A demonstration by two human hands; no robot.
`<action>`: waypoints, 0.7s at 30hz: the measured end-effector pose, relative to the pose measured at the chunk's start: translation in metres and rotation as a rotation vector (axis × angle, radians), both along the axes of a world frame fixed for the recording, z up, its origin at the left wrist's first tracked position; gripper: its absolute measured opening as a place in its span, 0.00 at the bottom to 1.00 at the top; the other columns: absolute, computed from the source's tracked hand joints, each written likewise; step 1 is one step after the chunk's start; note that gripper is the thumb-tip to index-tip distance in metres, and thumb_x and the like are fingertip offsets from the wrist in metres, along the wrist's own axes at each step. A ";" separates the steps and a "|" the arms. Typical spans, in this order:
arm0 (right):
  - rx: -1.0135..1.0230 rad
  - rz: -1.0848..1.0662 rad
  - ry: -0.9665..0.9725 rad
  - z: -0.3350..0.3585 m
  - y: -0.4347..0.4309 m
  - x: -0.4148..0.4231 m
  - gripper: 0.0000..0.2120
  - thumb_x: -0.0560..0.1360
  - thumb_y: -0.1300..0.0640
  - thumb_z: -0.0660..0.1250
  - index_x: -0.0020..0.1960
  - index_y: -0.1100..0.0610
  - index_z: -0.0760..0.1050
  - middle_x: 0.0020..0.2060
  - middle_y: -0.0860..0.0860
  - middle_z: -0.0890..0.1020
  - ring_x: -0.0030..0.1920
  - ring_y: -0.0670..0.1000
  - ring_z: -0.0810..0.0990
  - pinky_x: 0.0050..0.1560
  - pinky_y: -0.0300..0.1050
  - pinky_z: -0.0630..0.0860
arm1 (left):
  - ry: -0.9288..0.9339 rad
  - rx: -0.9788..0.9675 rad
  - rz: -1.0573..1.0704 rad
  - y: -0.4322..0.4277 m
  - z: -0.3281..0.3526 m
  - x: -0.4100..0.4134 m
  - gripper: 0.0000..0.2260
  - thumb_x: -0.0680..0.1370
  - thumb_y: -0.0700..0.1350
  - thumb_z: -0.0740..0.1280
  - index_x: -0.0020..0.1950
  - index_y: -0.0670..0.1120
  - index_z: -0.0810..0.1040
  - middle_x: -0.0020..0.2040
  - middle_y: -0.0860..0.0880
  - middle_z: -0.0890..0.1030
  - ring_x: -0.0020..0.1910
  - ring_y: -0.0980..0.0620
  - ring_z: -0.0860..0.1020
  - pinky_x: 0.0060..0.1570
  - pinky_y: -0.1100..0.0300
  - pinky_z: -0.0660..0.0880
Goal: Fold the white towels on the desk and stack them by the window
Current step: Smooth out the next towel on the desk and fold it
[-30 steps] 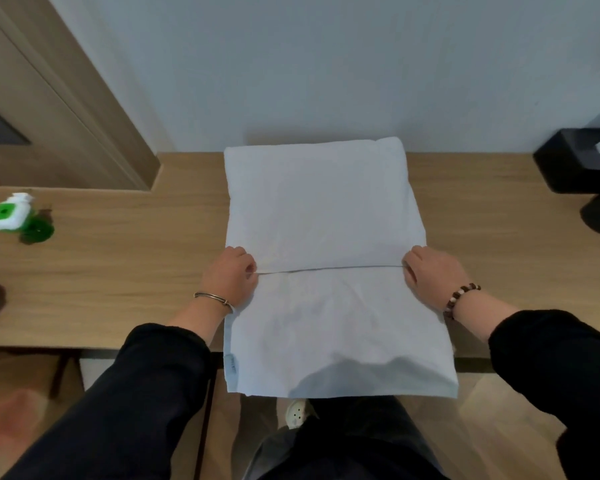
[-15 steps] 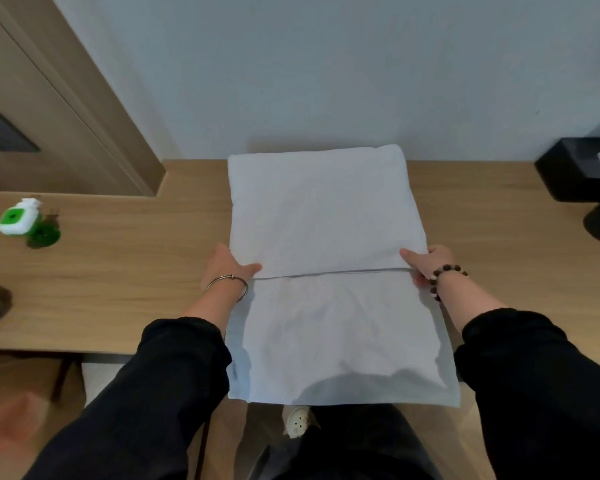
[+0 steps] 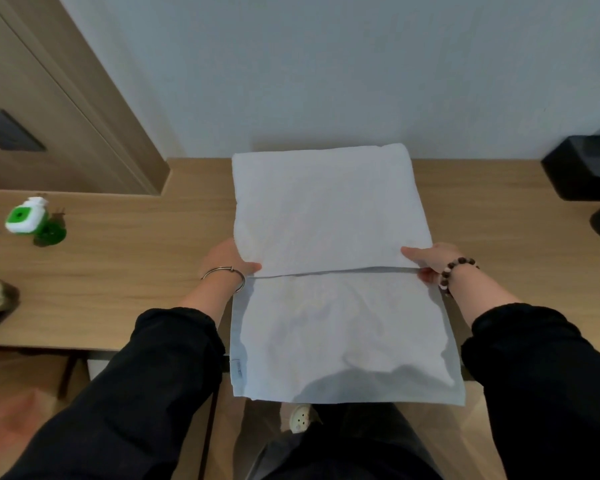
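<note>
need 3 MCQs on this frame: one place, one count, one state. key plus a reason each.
1. Where is the green-and-white bottle relative to the white towel?
A) to its left, on the desk
B) on top of it
C) to its right, on the floor

2. How many hands grip the towel?
A) none
B) one
C) two

3. How does the towel's near end lie?
A) rolled into a tube
B) hanging over the desk's near edge
C) fully on the desk

Key:
1 A: the bottle stands near the desk's left end, apart from the towel.
2 C: the left hand and the right hand each pinch the upper layer's edge at one side.
3 B: the near end extends past the desk's front edge.
</note>
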State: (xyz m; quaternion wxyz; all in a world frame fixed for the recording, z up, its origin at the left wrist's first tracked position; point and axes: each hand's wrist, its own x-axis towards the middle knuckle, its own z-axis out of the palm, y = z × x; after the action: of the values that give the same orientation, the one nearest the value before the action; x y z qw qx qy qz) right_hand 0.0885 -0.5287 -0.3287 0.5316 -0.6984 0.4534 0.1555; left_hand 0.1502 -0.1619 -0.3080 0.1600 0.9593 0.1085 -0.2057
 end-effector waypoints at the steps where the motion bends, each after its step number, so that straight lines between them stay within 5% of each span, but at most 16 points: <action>1: 0.008 -0.008 -0.002 0.000 0.000 0.001 0.38 0.68 0.50 0.76 0.71 0.62 0.64 0.41 0.55 0.75 0.36 0.52 0.75 0.51 0.51 0.78 | -0.003 0.006 -0.024 0.000 0.000 0.000 0.20 0.70 0.55 0.74 0.55 0.47 0.72 0.52 0.47 0.79 0.46 0.46 0.75 0.42 0.54 0.73; 5: -0.019 -0.004 0.011 0.000 -0.002 0.001 0.31 0.69 0.54 0.76 0.66 0.64 0.68 0.44 0.55 0.76 0.41 0.55 0.78 0.53 0.52 0.79 | 0.051 0.017 -0.017 0.000 0.002 0.001 0.21 0.70 0.55 0.74 0.53 0.42 0.76 0.49 0.45 0.79 0.44 0.45 0.76 0.42 0.55 0.74; 8: -0.249 0.124 0.112 0.009 0.005 0.001 0.19 0.74 0.47 0.69 0.51 0.63 0.71 0.39 0.54 0.75 0.49 0.57 0.80 0.49 0.48 0.77 | 0.072 0.026 0.002 0.000 0.004 0.002 0.21 0.70 0.56 0.74 0.47 0.41 0.75 0.47 0.44 0.79 0.42 0.45 0.75 0.39 0.56 0.72; 11: -0.327 0.313 0.167 0.011 0.002 0.004 0.20 0.81 0.47 0.57 0.41 0.62 0.71 0.39 0.56 0.77 0.40 0.55 0.79 0.43 0.44 0.72 | 0.097 -0.027 0.026 0.001 0.002 0.003 0.21 0.70 0.55 0.75 0.50 0.40 0.76 0.50 0.44 0.81 0.45 0.45 0.77 0.43 0.56 0.75; 13: -0.178 0.219 0.056 0.004 -0.006 0.005 0.11 0.81 0.54 0.59 0.51 0.62 0.73 0.45 0.56 0.76 0.28 0.45 0.80 0.37 0.39 0.75 | 0.102 -0.106 0.060 0.003 0.000 0.003 0.21 0.69 0.52 0.76 0.54 0.40 0.77 0.52 0.43 0.81 0.51 0.43 0.79 0.49 0.54 0.77; 15: -0.021 0.093 -0.042 0.002 -0.011 0.005 0.16 0.80 0.60 0.61 0.67 0.62 0.67 0.55 0.58 0.74 0.20 0.38 0.75 0.31 0.36 0.77 | 0.085 -0.241 0.117 0.006 -0.003 0.002 0.20 0.68 0.46 0.77 0.55 0.40 0.77 0.53 0.43 0.81 0.52 0.42 0.79 0.52 0.52 0.77; 18: 0.097 0.016 -0.030 0.009 -0.006 0.010 0.18 0.82 0.61 0.56 0.71 0.62 0.64 0.66 0.56 0.72 0.27 0.48 0.80 0.31 0.44 0.73 | 0.070 -0.344 0.149 0.008 -0.003 0.001 0.14 0.68 0.42 0.77 0.49 0.42 0.78 0.49 0.44 0.81 0.47 0.43 0.81 0.50 0.51 0.79; 21: 0.294 -0.209 -0.035 0.021 0.000 0.007 0.12 0.81 0.58 0.56 0.61 0.56 0.73 0.54 0.49 0.78 0.41 0.55 0.80 0.32 0.46 0.69 | 0.086 -0.371 0.189 0.012 -0.002 0.003 0.10 0.68 0.43 0.77 0.38 0.43 0.76 0.40 0.46 0.81 0.34 0.49 0.79 0.33 0.59 0.76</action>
State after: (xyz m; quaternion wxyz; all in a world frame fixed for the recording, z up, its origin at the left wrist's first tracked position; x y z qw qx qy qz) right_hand 0.0952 -0.5287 -0.3075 0.6492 -0.5646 0.4866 0.1518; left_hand 0.1534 -0.1497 -0.3101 0.3475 0.8894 0.1649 -0.2470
